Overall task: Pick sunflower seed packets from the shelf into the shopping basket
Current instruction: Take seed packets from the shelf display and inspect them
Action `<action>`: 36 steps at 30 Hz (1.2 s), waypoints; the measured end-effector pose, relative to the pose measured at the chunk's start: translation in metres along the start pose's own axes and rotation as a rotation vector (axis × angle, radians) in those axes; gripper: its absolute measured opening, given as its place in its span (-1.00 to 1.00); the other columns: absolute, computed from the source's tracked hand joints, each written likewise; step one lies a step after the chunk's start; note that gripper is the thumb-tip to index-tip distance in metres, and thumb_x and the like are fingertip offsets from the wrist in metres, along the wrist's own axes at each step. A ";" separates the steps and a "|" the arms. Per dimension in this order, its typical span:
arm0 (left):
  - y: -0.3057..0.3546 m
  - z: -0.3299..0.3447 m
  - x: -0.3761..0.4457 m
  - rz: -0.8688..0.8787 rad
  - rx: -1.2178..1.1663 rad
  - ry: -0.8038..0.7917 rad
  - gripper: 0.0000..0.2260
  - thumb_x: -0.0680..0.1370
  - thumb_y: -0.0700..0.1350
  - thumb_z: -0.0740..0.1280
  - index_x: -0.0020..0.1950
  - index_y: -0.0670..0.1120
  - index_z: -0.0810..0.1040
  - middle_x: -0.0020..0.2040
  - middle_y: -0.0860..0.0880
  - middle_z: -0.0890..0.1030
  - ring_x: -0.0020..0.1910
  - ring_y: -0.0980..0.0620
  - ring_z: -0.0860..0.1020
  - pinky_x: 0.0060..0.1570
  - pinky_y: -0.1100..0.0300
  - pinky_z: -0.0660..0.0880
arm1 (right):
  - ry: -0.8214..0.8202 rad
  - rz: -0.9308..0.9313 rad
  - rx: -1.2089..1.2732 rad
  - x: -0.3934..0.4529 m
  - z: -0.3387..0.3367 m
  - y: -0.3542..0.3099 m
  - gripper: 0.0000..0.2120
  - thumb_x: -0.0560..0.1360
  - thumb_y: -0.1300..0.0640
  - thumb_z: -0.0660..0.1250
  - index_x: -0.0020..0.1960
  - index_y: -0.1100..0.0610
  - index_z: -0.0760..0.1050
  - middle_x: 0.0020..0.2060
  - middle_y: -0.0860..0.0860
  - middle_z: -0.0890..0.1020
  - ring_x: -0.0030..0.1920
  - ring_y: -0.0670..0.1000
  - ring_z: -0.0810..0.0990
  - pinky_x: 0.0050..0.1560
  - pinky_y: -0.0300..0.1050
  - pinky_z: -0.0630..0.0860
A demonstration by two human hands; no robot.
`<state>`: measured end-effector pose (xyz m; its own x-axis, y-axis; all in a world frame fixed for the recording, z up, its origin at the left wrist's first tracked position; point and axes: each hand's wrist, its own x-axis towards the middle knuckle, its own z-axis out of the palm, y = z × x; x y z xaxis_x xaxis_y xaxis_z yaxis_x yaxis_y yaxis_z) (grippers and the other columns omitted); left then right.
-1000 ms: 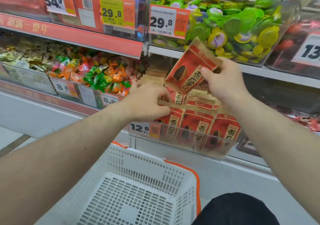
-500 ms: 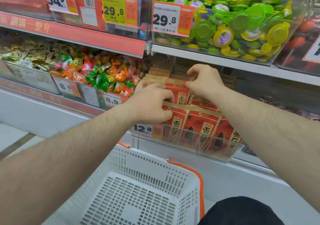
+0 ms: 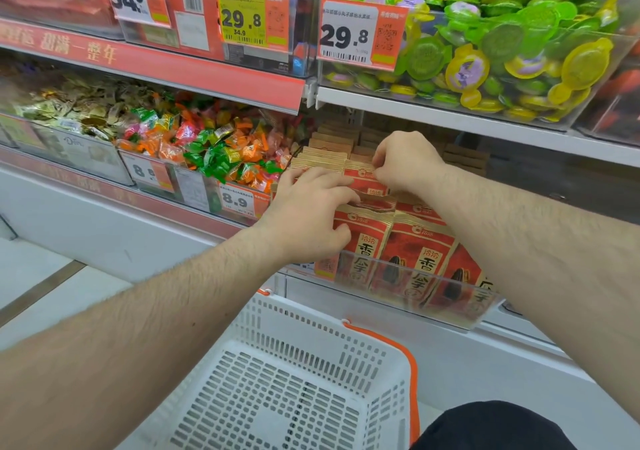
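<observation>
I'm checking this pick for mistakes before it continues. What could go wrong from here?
1. Both the left hand and the right hand work in tightly packed seed packets; pulling one may drag its neighbours out.
2. The basket sits below and left of the bin; a dropped packet could miss it.

Sunflower seed packets (image 3: 415, 259): red, tan tops, black seed print. Shopping basket (image 3: 277, 387): white, slotted, orange handle. Wrapped candies (image 3: 221, 151): orange, green, pink.

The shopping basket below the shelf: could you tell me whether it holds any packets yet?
Empty as far as shown: the shopping basket shows only bare white slotted floor; its near corners are hidden by the arms.
</observation>
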<state>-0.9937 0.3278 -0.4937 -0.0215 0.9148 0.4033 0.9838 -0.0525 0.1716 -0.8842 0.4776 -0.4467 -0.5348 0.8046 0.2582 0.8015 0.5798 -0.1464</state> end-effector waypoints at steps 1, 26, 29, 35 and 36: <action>0.000 0.001 -0.001 -0.006 -0.005 0.010 -0.61 0.50 0.02 0.34 0.34 0.09 0.54 0.49 0.11 0.38 0.51 0.05 0.20 0.49 -0.06 -0.05 | 0.008 -0.017 0.021 -0.002 -0.001 0.001 -0.83 0.46 0.18 0.39 0.02 0.04 0.66 0.02 0.02 0.66 0.04 0.06 0.60 -0.10 -0.10 0.51; 0.015 -0.009 -0.010 -0.149 0.033 -0.124 -0.50 0.51 0.08 0.33 0.45 0.16 0.39 0.60 -0.03 0.18 0.59 -0.10 -0.06 0.53 -0.15 -0.16 | 0.115 0.005 0.216 -0.056 -0.027 -0.008 -0.87 0.59 0.04 0.28 0.02 0.02 0.59 -0.09 0.03 0.63 -0.01 0.11 0.60 -0.03 -0.02 0.53; 0.018 -0.014 -0.009 -0.167 -0.002 -0.158 -0.48 0.51 0.07 0.33 0.47 0.17 0.37 0.62 -0.06 0.12 0.60 -0.10 -0.09 0.53 -0.16 -0.19 | 0.341 0.046 0.208 -0.071 -0.035 -0.014 -0.85 0.59 0.04 0.25 -0.11 0.06 0.52 -0.11 0.08 0.62 -0.02 0.20 0.58 -0.10 -0.03 0.47; 0.021 -0.025 -0.013 -0.134 -0.219 0.027 -0.46 0.40 0.06 0.30 0.39 0.03 0.49 0.56 -0.11 0.22 0.57 -0.11 0.07 0.53 -0.14 0.04 | 0.682 0.260 0.609 -0.096 -0.045 -0.017 -0.84 0.59 0.10 0.24 -0.11 0.13 0.52 -0.22 -0.01 0.53 -0.16 0.05 0.45 -0.18 -0.11 0.23; 0.021 -0.028 -0.015 -0.118 -0.260 0.089 -0.47 0.36 0.06 0.27 0.33 0.00 0.53 0.54 -0.11 0.27 0.54 -0.11 0.13 0.52 -0.13 0.08 | 0.700 0.304 0.707 -0.099 -0.046 -0.018 -0.84 0.59 0.11 0.25 -0.13 0.12 0.53 -0.22 -0.02 0.55 -0.15 0.05 0.48 -0.15 -0.09 0.32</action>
<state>-0.9773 0.3023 -0.4711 -0.1598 0.8824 0.4425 0.8952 -0.0594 0.4416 -0.8332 0.3821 -0.4262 0.1200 0.8057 0.5801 0.4162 0.4897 -0.7662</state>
